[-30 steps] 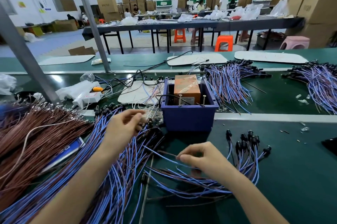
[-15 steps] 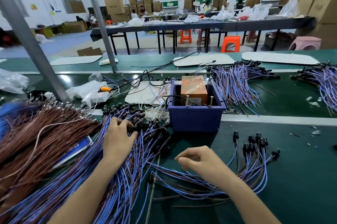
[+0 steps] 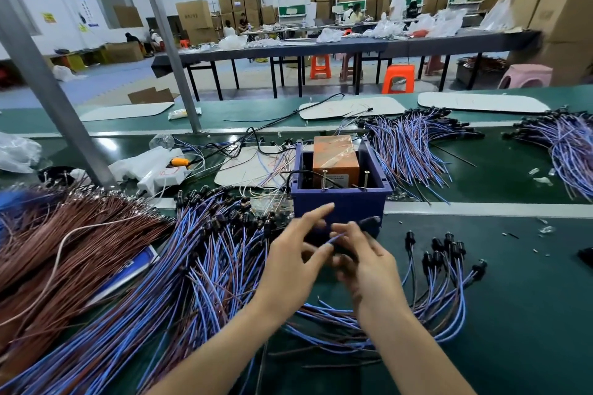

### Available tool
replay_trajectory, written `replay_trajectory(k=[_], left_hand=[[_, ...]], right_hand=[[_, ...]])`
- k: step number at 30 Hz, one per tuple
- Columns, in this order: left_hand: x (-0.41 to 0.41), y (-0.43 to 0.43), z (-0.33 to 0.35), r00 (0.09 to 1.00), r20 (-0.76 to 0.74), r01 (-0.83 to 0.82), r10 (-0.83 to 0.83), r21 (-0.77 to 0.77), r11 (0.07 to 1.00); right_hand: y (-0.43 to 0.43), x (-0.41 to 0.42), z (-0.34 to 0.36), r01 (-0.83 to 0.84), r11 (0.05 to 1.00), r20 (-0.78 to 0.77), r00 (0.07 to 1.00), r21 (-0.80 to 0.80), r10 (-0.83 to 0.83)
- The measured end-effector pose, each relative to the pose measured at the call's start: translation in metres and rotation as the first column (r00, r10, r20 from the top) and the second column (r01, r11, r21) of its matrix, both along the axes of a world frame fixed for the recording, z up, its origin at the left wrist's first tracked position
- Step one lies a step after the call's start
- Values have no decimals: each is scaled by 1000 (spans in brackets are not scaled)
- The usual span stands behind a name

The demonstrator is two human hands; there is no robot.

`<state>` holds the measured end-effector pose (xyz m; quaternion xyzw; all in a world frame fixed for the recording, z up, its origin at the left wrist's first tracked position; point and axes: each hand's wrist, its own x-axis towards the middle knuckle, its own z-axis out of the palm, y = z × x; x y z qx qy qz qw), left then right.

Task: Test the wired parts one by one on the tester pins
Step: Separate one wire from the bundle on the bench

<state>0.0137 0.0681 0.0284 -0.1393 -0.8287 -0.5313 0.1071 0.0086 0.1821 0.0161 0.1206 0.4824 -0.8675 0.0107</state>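
Just before the dark-blue plastic tester box (image 3: 338, 205), the right hand (image 3: 369, 266) pinches one blue-wired black-capped part (image 3: 369, 222), the left hand (image 3: 292, 263) loose-fingered beside it; upright metal pins (image 3: 324, 179) not yet touched, few parts (image 3: 449, 266) likely tested, large heap (image 3: 208, 253) waiting

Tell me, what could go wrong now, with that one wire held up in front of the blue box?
1. The wired part pinched by the right hand could snag the blue wire pile just left of it and drag neighbours along.
2. The tester pins on the rim of the blue box are thin; a hurried touch may miss one, giving a false reading.
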Motion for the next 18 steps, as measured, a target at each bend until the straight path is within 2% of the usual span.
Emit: replay_trajectory(k=[2, 4, 7, 10, 14, 17, 18], left_hand=[[1, -8, -7, 994, 105, 38, -35, -27, 999], [1, -19, -14, 990, 127, 74, -58, -128, 989], [0, -41, -15, 982, 169, 117, -84, -198, 973], [-3, -60, -12, 981, 181, 109, -68, -230, 967], [-5, -75, -3, 976, 206, 115, -67, -230, 966], [-6, -78, 5, 961, 266, 107, -75, -105, 989], [-6, -78, 7, 952, 293, 107, -90, -44, 993]], right_hand=[[17, -7, 1, 85, 994, 57, 995, -68, -82], [39, -15, 2, 142, 987, 84, 987, -80, -135], [75, -27, 2, 209, 976, 73, 974, 62, -213], [102, -36, 1, 280, 925, 12, 956, 258, -293], [123, -39, -4, 330, 760, -50, 929, 560, -366], [129, -39, -9, 270, 593, -111, 951, 758, -290], [130, -40, -10, 220, 493, -115, 965, 842, -234]])
